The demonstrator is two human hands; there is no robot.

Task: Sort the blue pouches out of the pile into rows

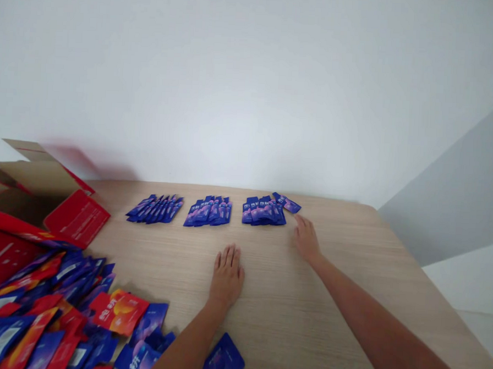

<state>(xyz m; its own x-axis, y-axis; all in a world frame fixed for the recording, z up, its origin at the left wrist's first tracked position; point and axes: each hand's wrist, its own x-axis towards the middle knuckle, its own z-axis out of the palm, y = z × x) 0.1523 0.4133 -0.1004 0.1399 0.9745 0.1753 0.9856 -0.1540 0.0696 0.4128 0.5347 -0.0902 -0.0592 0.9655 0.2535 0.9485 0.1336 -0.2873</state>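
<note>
My left hand (226, 274) lies flat on the wooden table (349, 278), fingers stretched out and together, holding nothing. My right hand (306, 237) reaches forward, fingers extended, just below and right of the rightmost stack of blue packets (264, 211); it holds nothing. One blue packet (287, 202) sticks out askew at that stack's right end, close to my fingertips. Two more rows of blue packets lie along the far edge: a middle one (209, 210) and a left one (155, 209).
A loose heap of blue and red-orange packets (49, 317) covers the near left of the table. An open cardboard box with red flaps (43, 196) stands at the far left. A single blue packet (223, 362) lies by my left forearm. A white wall rises behind the table.
</note>
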